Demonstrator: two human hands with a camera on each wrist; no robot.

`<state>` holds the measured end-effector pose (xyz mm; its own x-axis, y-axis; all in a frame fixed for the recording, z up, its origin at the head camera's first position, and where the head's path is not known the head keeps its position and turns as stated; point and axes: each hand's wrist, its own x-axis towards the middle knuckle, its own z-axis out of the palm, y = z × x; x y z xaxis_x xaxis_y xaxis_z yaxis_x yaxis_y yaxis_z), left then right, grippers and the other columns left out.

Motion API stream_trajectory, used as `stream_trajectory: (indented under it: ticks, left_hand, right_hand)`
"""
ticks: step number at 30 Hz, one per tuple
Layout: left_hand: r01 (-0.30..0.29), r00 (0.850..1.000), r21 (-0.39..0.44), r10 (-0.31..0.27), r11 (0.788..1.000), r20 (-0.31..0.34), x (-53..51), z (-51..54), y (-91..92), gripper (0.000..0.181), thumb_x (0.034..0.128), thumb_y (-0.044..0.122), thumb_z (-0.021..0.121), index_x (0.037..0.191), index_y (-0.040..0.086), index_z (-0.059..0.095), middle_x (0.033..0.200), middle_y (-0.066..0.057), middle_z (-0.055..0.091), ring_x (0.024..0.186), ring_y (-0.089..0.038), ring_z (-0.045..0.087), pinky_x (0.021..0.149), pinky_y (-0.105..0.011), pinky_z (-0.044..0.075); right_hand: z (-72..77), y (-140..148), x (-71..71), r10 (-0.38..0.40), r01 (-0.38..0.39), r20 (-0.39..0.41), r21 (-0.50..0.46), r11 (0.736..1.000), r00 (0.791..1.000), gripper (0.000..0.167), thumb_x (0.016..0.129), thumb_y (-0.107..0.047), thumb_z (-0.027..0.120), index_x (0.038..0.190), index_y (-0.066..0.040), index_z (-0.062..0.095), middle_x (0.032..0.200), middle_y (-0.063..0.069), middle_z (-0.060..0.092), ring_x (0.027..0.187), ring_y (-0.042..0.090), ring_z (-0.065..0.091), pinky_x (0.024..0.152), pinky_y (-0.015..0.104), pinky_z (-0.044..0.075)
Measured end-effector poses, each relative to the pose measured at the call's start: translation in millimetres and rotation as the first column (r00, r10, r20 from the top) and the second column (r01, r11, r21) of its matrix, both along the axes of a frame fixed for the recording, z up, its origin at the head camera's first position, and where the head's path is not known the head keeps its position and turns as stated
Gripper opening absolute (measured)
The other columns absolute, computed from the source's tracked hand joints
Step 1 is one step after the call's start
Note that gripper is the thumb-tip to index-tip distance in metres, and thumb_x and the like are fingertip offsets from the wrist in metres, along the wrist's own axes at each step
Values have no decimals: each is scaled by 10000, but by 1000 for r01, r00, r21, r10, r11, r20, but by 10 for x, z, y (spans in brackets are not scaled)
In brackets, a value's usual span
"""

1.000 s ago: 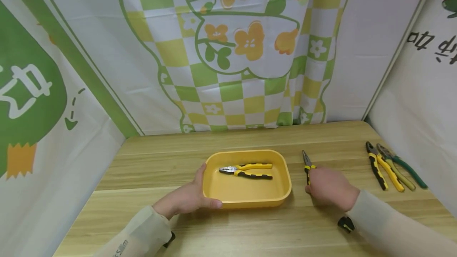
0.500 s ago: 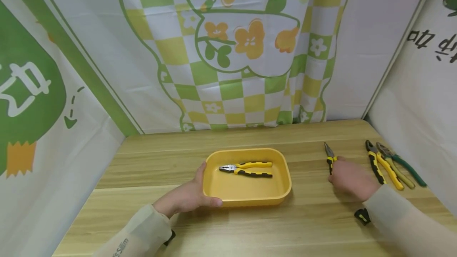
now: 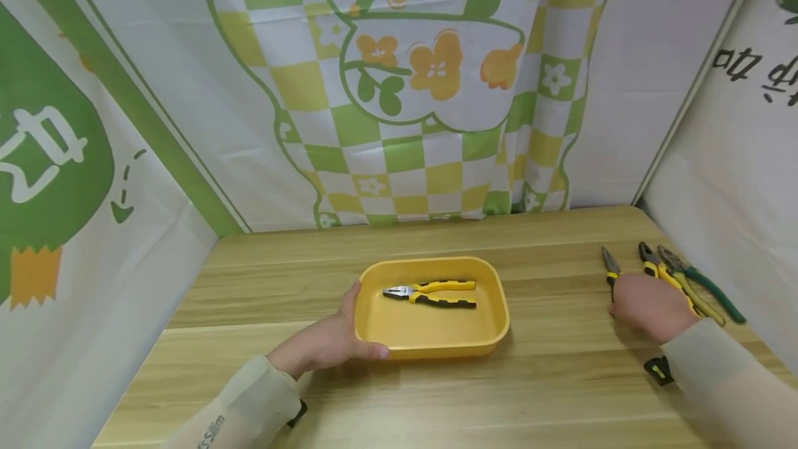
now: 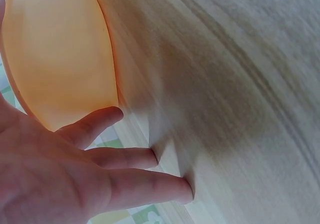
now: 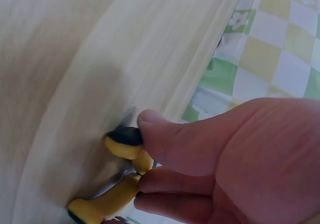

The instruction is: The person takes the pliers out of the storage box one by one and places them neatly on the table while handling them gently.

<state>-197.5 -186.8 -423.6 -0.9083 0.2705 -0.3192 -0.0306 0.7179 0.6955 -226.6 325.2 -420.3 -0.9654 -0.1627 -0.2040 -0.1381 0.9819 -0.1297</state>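
Note:
My left hand rests against the left end of a yellow plastic box, thumb along its near side. In the left wrist view its fingers are straight and spread. Inside the box lie combination pliers with yellow-and-black handles. At the right, my right hand grips long-nose pliers by the handles, jaws facing away from me. In the right wrist view the yellow-and-black handles show at the thumb and fingers; the rest is hidden or blurred.
Right beside my right hand lie two more pliers: a yellow-and-black pair, partly covered by the hand, and a pair with green and olive handles. A wooden table carries everything. Patterned cloth hangs behind it.
My right hand has slid the long-nose pliers rightward, away from the box and up beside the other pliers. My left hand and the box have stayed in place.

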Motion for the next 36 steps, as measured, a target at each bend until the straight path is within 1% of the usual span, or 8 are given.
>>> stream_trajectory:
  ticks: [3,11,16,21,25,28,32,36]
  left_hand:
    - [2,1000,5,-2,1000,-1,-5,-2,-3,1440,637,580,890,1593,129,-88,1374,-286,502,1050,-268,563,988,-525,401]
    - [3,1000,17,-3,1000,-7,-9,9,-10,1445,635,574,894,1591,120,-91,1370,-279,508,1031,-256,564,994,-517,396]
    - [-2,1000,2,2,1000,-12,-5,13,-9,1449,631,584,890,1591,127,-94,1358,-291,517,1024,-257,572,982,-523,409]
    - [5,1000,35,-4,999,-9,-6,-21,-9,1450,637,560,899,1589,118,-102,1349,-291,524,1025,-252,575,1009,-523,387]
    - [5,1000,22,-5,1000,-15,-12,-13,-10,1447,636,572,893,1590,129,-101,1340,-265,538,1005,-244,576,987,-517,403]
    - [1,1000,18,-1,1000,-18,-17,2,-15,1444,639,561,896,1590,124,-99,1338,-250,540,1002,-244,571,988,-511,402]
    - [-2,1000,11,2,1000,-8,-12,-10,-11,1452,632,574,894,1590,122,-99,1363,-271,519,1028,-242,568,1005,-510,390]
    - [-4,1000,2,4,1000,-2,-7,-27,-5,1456,628,595,887,1591,122,-97,1414,-301,464,1066,-249,561,1017,-515,381]
  right_hand:
    - [25,25,-8,-21,21,10,1,1000,1000,242,897,-143,629,668,-91,572,686,50,553,591,225,501,521,429,443]
    - [30,44,-36,4,-5,35,19,1000,999,310,933,-184,636,641,-111,562,633,28,540,550,189,496,552,401,445]
    - [11,129,-68,1,-1,23,37,999,1000,275,904,-166,629,653,-88,549,656,51,548,565,210,497,545,421,448]
    - [37,224,-42,-6,4,42,53,999,999,264,914,-203,644,710,-57,559,720,78,578,612,234,526,575,470,470]
    - [68,210,-15,-4,2,50,43,999,999,263,904,-165,612,660,-95,543,690,55,562,597,226,517,555,454,458]
    - [103,161,-31,-23,22,56,29,999,998,201,864,-135,578,671,-96,538,711,63,565,618,245,505,562,467,443]
    - [144,118,-46,-65,64,98,15,998,993,193,877,-184,592,730,-61,608,803,154,621,685,288,556,601,542,468]
    - [148,120,-54,-94,93,106,10,996,990,173,866,-147,568,723,-56,600,804,175,612,669,282,541,570,497,460]
